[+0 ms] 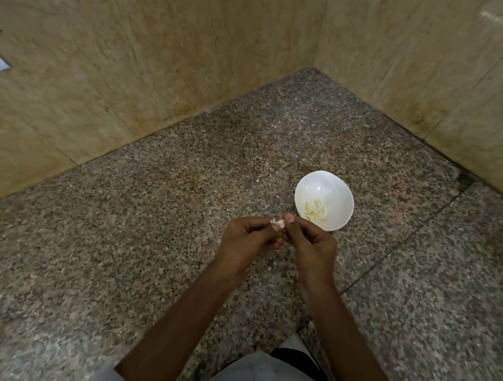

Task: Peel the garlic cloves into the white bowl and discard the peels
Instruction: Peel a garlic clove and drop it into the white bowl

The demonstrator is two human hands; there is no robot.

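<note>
A small white garlic clove [278, 223] is pinched between the fingertips of both hands, just left of the white bowl [331, 187]. My left hand [246, 239] holds it from the left and my right hand [313, 242] from the right, thumbs on top. Both hands hover above the speckled granite counter [160, 237]. Several peeled, pale yellow cloves [402, 206] lie in the bottom of the bowl. The clove in my fingers is mostly hidden by them, so I cannot tell how much skin is on it.
The counter runs into a corner of beige marbled wall tiles [181, 63] behind and to the right. A seam in the granite [405, 241] crosses right of the bowl. The counter's front edge is near my body at the bottom.
</note>
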